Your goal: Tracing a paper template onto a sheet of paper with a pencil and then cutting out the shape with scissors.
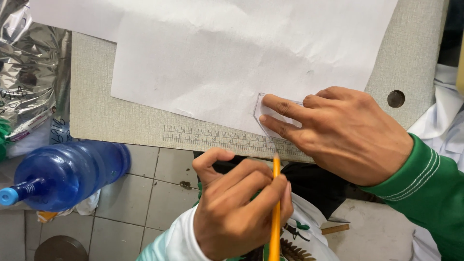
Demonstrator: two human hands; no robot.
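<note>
Head view, right hand (345, 133) pressing flat, open-fingered, on clear plastic template (270, 113) over white paper (217, 72), left hand (241, 203) at seven o'clock gripping yellow pencil (276, 212), tip at template's lower edge, blue water bottle (67, 174) at nine o'clock.

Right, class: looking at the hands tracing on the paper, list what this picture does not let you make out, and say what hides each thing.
Head view only:
- Clear template: mostly hidden under the right hand.
- Pencil: its lower end is cut off by the bottom edge; whether its tip touches the paper is unclear.
- Left hand: the palm faces away.
- Blue bottle: the left edge cuts off its cap.
- Ruler markings: too small to read.
</note>
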